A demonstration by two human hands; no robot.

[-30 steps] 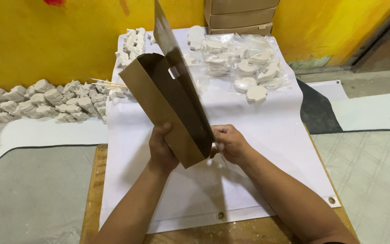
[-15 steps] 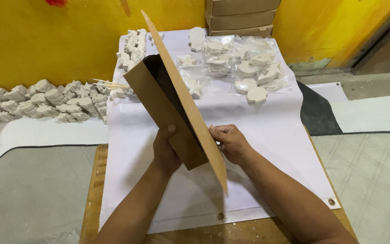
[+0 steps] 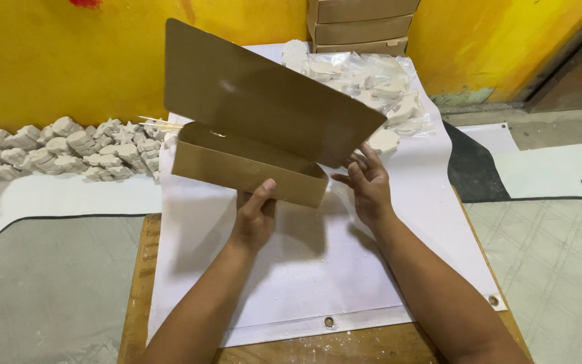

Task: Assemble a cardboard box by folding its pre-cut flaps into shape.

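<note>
Head view: the left hand (image 3: 254, 219) pinched the front wall of the box (image 3: 250, 172), thumb outside, holding it above the white sheet (image 3: 304, 269). The right hand (image 3: 368, 185), fingers spread, touched the box's right corner under the raised lid (image 3: 264, 101). Plaster pieces (image 3: 372, 81) lay behind the box.

Box (image 3: 250, 168) above sheet (image 3: 318, 269) on table (image 3: 136, 296); wrapped pieces (image 3: 372, 81) behind; loose pieces (image 3: 62, 152) left
</note>
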